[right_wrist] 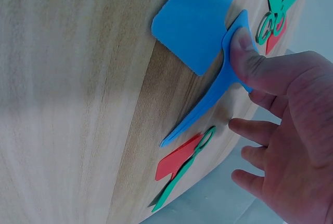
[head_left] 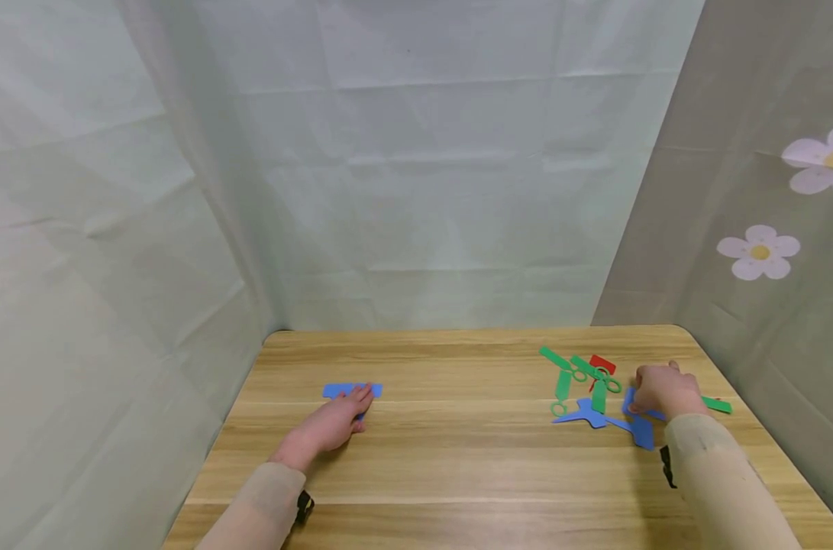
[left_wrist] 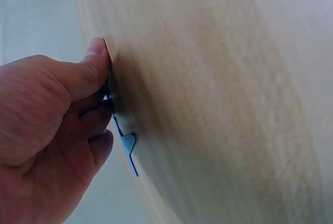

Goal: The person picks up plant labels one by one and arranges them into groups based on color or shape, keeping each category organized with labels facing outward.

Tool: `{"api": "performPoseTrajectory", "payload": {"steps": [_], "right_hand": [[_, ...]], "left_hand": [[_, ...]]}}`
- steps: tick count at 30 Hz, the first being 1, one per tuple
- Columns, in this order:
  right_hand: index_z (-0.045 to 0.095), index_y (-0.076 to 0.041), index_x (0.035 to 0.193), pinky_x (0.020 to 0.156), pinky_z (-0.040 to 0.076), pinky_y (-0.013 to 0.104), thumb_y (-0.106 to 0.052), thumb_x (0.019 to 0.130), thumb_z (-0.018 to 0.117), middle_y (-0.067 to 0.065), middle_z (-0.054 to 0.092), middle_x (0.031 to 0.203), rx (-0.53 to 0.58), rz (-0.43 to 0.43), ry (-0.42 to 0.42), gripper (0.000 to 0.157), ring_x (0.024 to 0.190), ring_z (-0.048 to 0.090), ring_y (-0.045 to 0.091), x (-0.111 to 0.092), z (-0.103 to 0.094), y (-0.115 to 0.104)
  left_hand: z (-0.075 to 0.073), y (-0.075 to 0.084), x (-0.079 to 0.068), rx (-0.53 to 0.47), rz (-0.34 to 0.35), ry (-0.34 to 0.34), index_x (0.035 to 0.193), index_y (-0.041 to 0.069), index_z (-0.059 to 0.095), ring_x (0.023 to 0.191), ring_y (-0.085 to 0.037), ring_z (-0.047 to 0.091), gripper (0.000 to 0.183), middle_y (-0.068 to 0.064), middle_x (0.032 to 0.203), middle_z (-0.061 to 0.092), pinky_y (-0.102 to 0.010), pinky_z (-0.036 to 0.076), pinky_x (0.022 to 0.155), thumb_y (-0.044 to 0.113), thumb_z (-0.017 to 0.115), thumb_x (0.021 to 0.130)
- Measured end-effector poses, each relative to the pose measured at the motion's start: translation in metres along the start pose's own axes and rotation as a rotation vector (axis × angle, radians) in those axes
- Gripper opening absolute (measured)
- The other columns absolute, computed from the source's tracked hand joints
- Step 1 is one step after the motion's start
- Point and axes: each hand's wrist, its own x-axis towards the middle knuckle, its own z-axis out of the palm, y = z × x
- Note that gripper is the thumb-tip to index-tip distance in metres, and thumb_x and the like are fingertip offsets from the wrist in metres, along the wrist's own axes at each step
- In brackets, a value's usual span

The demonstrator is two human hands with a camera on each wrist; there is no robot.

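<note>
At the table's left, my left hand [head_left: 335, 422] rests on a blue T-shaped plant label [head_left: 340, 389], fingers reaching across its wide head and partly covering it. In the left wrist view, the blue label [left_wrist: 128, 143] lies flat under the fingertips. My right hand [head_left: 666, 389] is at the table's right, pinching a second blue T-shaped label [right_wrist: 208, 91] between thumb and index finger; its pointed stem slants down to the wood. The other fingers are spread loosely. Another blue label [right_wrist: 190, 21] lies beside the thumb.
Left of my right hand lie several green ring tags [head_left: 563, 384], a red label [head_left: 603, 364] and blue labels [head_left: 584, 413]. Another green tag [head_left: 717, 405] lies right of that hand, with a red label [right_wrist: 178, 159] beside it. Cloth walls [head_left: 423, 191] enclose the wooden table [head_left: 457, 473].
</note>
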Motion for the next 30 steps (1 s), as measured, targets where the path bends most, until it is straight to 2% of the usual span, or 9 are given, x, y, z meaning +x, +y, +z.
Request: {"api": "performPoseTrajectory", "payload": {"steps": [4, 11, 14, 19, 23, 30], "right_hand": [[0.067, -0.001, 0.103, 0.111, 0.02, 0.085, -0.028, 0.083, 0.092, 0.04, 0.062, 0.13, 0.006, -0.019, 0.0, 0.041, 0.14, 0.011, 0.078, -0.001, 0.0, 0.003], [0.064, 0.013, 0.133, 0.113, 0.014, 0.086, -0.033, 0.087, 0.086, 0.045, 0.053, 0.141, -0.01, -0.058, 0.001, 0.068, 0.14, 0.01, 0.078, -0.006, 0.002, 0.008], [0.068, 0.012, 0.129, 0.113, 0.013, 0.086, -0.036, 0.087, 0.087, 0.05, 0.046, 0.142, -0.015, -0.087, 0.027, 0.066, 0.14, 0.009, 0.079, -0.01, 0.003, 0.008], [0.076, 0.008, 0.113, 0.113, 0.01, 0.086, -0.037, 0.081, 0.093, 0.058, 0.032, 0.145, 0.017, -0.131, 0.11, 0.058, 0.139, 0.002, 0.082, -0.015, 0.006, 0.01], [0.079, 0.006, 0.105, 0.114, 0.008, 0.086, -0.037, 0.079, 0.094, 0.058, 0.03, 0.146, 0.041, -0.131, 0.139, 0.053, 0.14, -0.001, 0.081, -0.019, 0.004, 0.011], [0.075, 0.012, 0.11, 0.112, 0.014, 0.086, -0.029, 0.097, 0.078, 0.056, 0.034, 0.145, 0.019, -0.133, 0.115, 0.043, 0.139, 0.001, 0.082, -0.021, -0.005, 0.015]], "left_hand": [[-0.001, 0.0, 0.0, 0.003, -0.009, -0.002, 0.159, -0.011, 0.04, 0.155, -0.048, 0.032, 0.06, -0.03, 0.169, 0.031, -0.06, 0.027, 0.126, 0.003, 0.064, 0.106], [-0.001, 0.001, 0.001, 0.003, -0.015, -0.009, 0.159, -0.011, 0.039, 0.156, -0.048, 0.03, 0.06, -0.029, 0.169, 0.031, -0.059, 0.027, 0.127, 0.002, 0.064, 0.106], [-0.001, 0.001, 0.0, 0.002, -0.015, -0.009, 0.16, -0.01, 0.039, 0.156, -0.047, 0.03, 0.06, -0.029, 0.169, 0.031, -0.059, 0.027, 0.127, 0.002, 0.064, 0.106], [0.0, 0.001, 0.0, 0.0, -0.017, -0.01, 0.16, -0.01, 0.039, 0.156, -0.047, 0.031, 0.061, -0.028, 0.17, 0.031, -0.059, 0.027, 0.126, 0.002, 0.064, 0.106], [-0.001, 0.001, 0.0, -0.006, -0.023, -0.014, 0.16, -0.01, 0.039, 0.156, -0.046, 0.03, 0.061, -0.027, 0.17, 0.03, -0.059, 0.027, 0.127, 0.002, 0.064, 0.106], [0.0, 0.001, 0.0, -0.007, -0.022, -0.015, 0.16, -0.01, 0.039, 0.156, -0.046, 0.03, 0.062, -0.027, 0.17, 0.03, -0.059, 0.026, 0.127, 0.003, 0.065, 0.106]]}}
